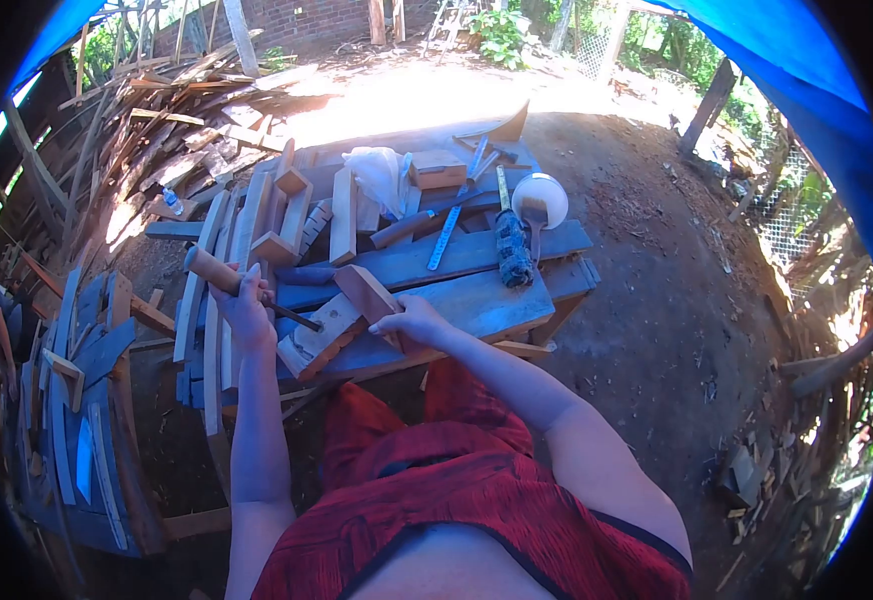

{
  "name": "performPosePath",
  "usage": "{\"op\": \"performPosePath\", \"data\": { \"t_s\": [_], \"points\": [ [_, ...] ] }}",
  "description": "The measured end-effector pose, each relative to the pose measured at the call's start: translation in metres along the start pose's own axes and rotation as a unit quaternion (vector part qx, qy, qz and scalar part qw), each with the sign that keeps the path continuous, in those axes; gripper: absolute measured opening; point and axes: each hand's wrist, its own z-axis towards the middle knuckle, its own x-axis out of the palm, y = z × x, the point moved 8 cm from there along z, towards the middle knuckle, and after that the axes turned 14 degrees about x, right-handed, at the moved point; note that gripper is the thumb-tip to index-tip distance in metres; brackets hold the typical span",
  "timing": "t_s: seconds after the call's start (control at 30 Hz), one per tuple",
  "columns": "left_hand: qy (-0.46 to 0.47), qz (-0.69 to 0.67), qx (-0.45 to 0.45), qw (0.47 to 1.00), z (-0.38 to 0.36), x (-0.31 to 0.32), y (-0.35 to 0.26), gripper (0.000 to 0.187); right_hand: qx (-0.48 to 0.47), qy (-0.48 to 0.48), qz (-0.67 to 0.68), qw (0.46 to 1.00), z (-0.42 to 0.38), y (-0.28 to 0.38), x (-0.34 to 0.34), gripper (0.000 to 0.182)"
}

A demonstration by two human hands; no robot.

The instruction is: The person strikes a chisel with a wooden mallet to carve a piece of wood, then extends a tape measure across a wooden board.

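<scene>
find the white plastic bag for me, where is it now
In the head view, the white plastic bag lies toward the far side of the workbench, beyond the right hand, just right of a pale wooden block.

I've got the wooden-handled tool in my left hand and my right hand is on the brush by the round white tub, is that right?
Not quite. The head view shows your right hand on a wooden block, away from the brush by the round white tub. Your left hand does hold the wooden-handled tool.
</scene>
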Motion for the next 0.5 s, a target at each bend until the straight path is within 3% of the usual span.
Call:
{"op": "performPosePath", "data": {
  "t_s": [0.13,0.37,0.47,0.5],
  "points": [
    [-0.018,-0.025,-0.077,0.997,0.003,-0.004,0.014,0.032,0.008,-0.002,0.009,1.0,0.001,-0.005,-0.002,0.065],
    [-0.03,-0.05,-0.017,0.998,-0.012,0.013,-0.008,0.02,0.0,-0.009,0.015,1.0,0.004,-0.009,-0.002,0.062],
    [-0.009,-0.086,-0.043,0.995,-0.013,0.024,-0.007,0.016,0.003,-0.008,0.025,1.0,0.006,-0.014,-0.003,0.067],
    [0.044,-0.097,-0.036,0.994,-0.01,0.033,-0.009,0.017,-0.001,-0.009,0.027,1.0,0.006,-0.013,-0.003,0.067]
  ]
}}
